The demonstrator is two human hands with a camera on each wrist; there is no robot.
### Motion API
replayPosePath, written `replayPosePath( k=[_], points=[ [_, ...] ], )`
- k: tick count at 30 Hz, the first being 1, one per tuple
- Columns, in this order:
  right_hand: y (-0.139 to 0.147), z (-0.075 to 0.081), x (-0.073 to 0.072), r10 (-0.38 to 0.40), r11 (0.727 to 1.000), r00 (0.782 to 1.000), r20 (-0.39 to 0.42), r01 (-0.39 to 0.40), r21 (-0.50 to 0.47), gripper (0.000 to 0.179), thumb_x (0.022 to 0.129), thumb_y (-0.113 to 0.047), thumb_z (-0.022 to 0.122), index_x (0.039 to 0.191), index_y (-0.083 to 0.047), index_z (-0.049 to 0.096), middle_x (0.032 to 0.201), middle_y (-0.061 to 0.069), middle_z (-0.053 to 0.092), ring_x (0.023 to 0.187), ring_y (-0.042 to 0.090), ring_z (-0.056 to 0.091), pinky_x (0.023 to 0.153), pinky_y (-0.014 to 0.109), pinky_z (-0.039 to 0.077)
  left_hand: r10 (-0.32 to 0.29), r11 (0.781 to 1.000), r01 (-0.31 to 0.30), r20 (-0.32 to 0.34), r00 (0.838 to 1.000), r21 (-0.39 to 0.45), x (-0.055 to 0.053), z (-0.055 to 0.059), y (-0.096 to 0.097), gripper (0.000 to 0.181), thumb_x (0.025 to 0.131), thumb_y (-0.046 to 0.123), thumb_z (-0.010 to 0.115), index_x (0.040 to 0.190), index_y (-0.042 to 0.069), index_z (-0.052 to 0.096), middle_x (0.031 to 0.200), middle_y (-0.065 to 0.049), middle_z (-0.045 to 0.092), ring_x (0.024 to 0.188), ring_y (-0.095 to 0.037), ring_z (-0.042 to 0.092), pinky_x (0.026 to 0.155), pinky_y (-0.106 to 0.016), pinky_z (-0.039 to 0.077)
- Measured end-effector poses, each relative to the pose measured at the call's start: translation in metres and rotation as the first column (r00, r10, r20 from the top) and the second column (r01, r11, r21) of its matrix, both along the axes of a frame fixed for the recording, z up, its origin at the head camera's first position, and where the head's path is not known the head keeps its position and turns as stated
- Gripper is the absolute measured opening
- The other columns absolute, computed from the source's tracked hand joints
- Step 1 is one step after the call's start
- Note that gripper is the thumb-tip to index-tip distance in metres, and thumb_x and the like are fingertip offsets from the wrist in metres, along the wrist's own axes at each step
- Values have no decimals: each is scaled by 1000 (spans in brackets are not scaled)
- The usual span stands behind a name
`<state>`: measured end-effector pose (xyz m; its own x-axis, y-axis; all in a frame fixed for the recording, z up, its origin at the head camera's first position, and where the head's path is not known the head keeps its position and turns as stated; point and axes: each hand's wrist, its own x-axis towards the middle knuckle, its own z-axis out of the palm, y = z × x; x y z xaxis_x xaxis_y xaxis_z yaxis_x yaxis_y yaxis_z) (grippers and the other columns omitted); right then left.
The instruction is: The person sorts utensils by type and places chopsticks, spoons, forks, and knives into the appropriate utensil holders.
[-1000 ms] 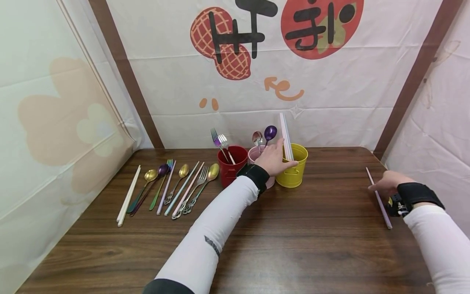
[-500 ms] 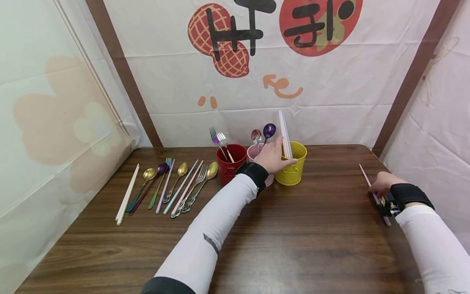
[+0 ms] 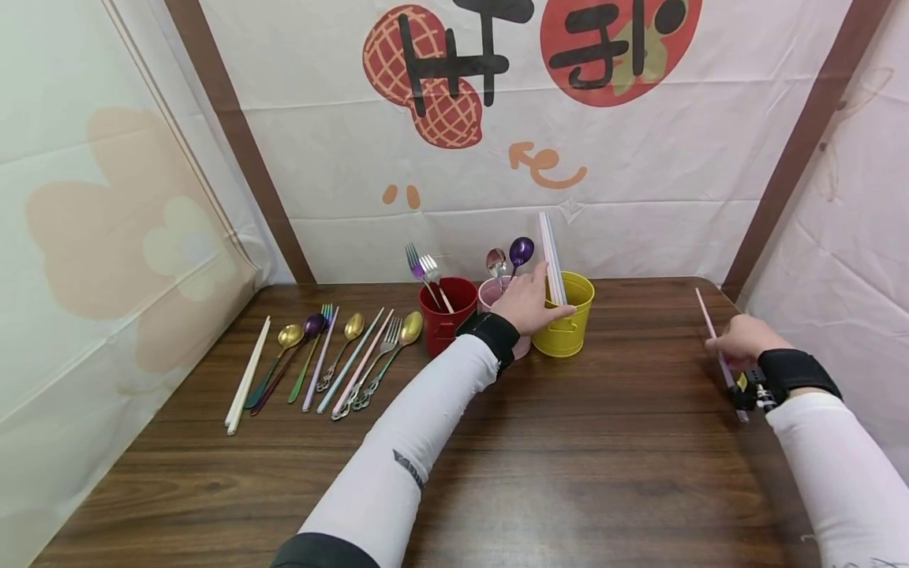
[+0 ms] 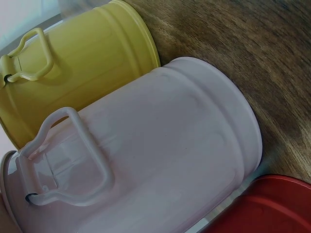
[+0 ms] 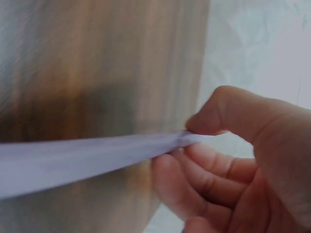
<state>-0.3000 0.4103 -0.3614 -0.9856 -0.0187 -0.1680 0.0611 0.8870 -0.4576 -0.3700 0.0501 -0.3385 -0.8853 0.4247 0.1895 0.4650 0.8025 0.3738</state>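
My right hand pinches a lilac chopstick between thumb and fingers near the table's right edge. In the right wrist view the thumb lies on one side of it and curled fingers on the other. My left hand reaches over the pink bucket, thumb and fingers spread wide. Its thumb is at the rim of the yellow bucket, and its fingertips are beside the pale chopsticks standing there. A purple spoon and a silver spoon rise from the pink bucket.
A red bucket with two forks stands left of the pink one. Further left on the wooden table lies a row of several spoons, forks and chopsticks, including white chopsticks. Printed cloth hangs behind the table.
The right hand has taken hold of the lilac chopstick, and the chopstick has shifted slightly away toward the back. My left hand has stayed at the buckets.
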Motion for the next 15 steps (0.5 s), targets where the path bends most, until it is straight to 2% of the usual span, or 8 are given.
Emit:
replayPosePath(
  k=[4, 8, 12, 15],
  points=[
    [-5, 13, -4, 27, 999, 995, -99, -23, 45, 31, 91, -20, 59, 65, -3, 58, 53, -2, 57, 47, 13, 54, 46, 29, 42, -1, 1000, 1, 1, 1000, -4, 0, -1, 0, 89, 83, 62, 64, 145, 14, 23, 125, -7, 55, 118, -21, 53, 101, -38, 43],
    [-15, 29, -6, 5, 997, 974, -226, 11, 71, 29, 92, -22, 60, 75, 1, 56, 62, 3, 57, 58, 21, 55, 53, 33, 40, -8, 1000, 8, 5, 1000, 5, 0, 0, 0, 87, 83, 62, 65, 144, 13, 26, 121, -6, 56, 114, -20, 56, 99, -37, 45],
    [-31, 43, -7, -23, 996, 921, -389, 54, 69, 28, 91, -24, 61, 78, 0, 54, 66, 6, 54, 64, 27, 51, 55, 35, 37, -14, 1000, 14, -1, 1000, 9, -1, 1, 0, 86, 83, 62, 65, 142, 13, 27, 119, -6, 57, 112, -20, 57, 98, -37, 46],
    [-44, 53, -9, -45, 997, 877, -479, 73, 39, 25, 91, -23, 59, 83, 1, 53, 70, 12, 56, 67, 31, 53, 56, 36, 37, -11, 1000, 11, -3, 1000, 4, -1, 1, -1, 87, 83, 62, 64, 143, 13, 25, 121, -7, 56, 115, -20, 55, 99, -37, 44]
  ],
)
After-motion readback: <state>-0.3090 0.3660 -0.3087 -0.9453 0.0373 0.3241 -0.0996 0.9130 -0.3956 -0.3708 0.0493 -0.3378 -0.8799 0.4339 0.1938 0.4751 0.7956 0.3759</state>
